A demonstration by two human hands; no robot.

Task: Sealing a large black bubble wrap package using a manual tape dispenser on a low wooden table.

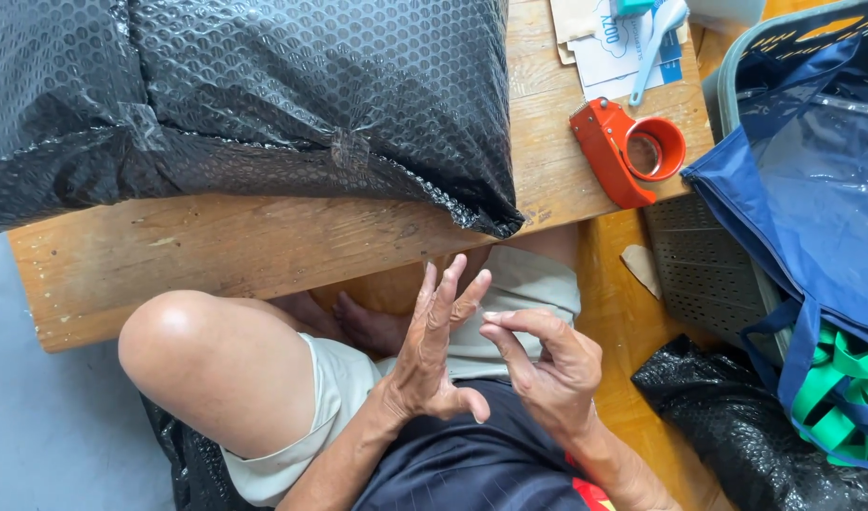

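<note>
Low wooden desk (263, 246) fills the upper half of my view, over a grey floor at 8 o'clock and a yellow-orange floor at 4 o'clock. I see the person seated on the floor, one bare knee raised at 8 o'clock, a bare foot under the desk edge.

Large parcel wrapped in black bubble wrap (254, 95) lies on the desk from 9 to 12 o'clock; its lower right corner overhangs the desk edge. Orange tape dispenser (628, 151) lies on the desk at 2 o'clock, well apart from both hands. Papers and a light blue plastic tool (656, 43) sit at 1 o'clock, near the desk's far edge.

Left hand (434, 355), centre of frame: released, fingers spread and pointing toward 12 o'clock, palm facing the right hand. It holds nothing.

Right hand (547, 364), just beside it at 5 o'clock: thumb and index fingertip pinched together, the tips close to the left fingers. I cannot tell whether anything is held in the pinch; too small.

Blue bag (812, 189) with a clear panel rests in a grey basket at 3 o'clock; green straps (845, 388) at 4 o'clock. More black bubble wrap lies on the floor at 5 o'clock.
</note>
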